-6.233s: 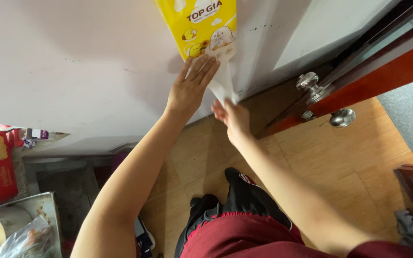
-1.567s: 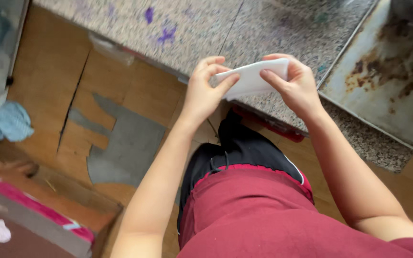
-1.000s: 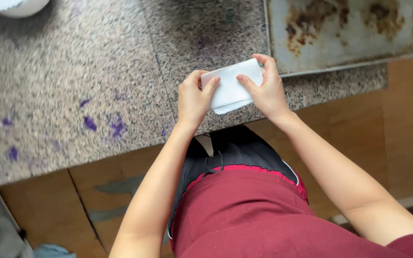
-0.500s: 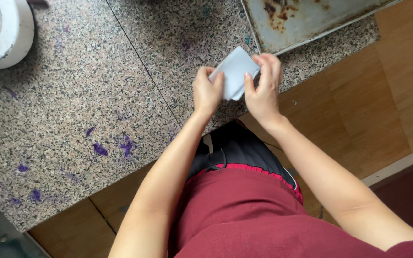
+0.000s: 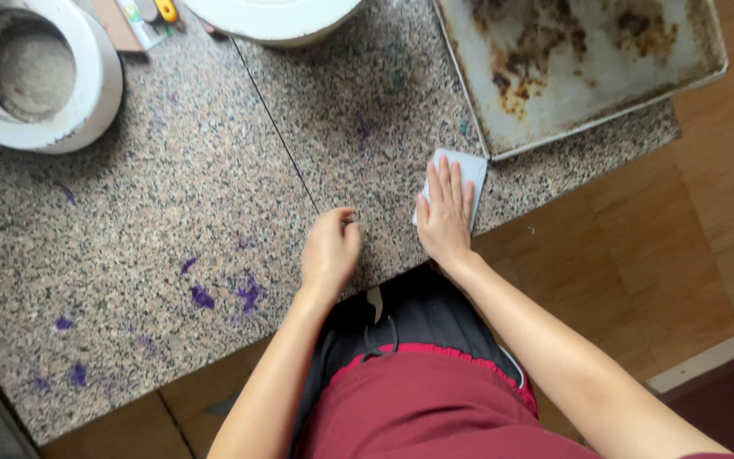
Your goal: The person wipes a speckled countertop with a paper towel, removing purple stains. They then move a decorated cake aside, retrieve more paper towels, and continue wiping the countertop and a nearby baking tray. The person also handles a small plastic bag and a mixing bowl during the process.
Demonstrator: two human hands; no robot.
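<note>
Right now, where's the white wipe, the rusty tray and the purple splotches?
White wipe (image 5: 472, 167), head view, bare top corner.
Rusty tray (image 5: 584, 70), head view, stained floor.
Purple splotches (image 5: 203, 297), head view, biggest smear on the counter.

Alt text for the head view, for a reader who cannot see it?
A right hand presses flat on a folded white wipe on a speckled stone counter with purple stains. The left hand rests loosely curled nearby, beside a rusty metal tray.
</note>
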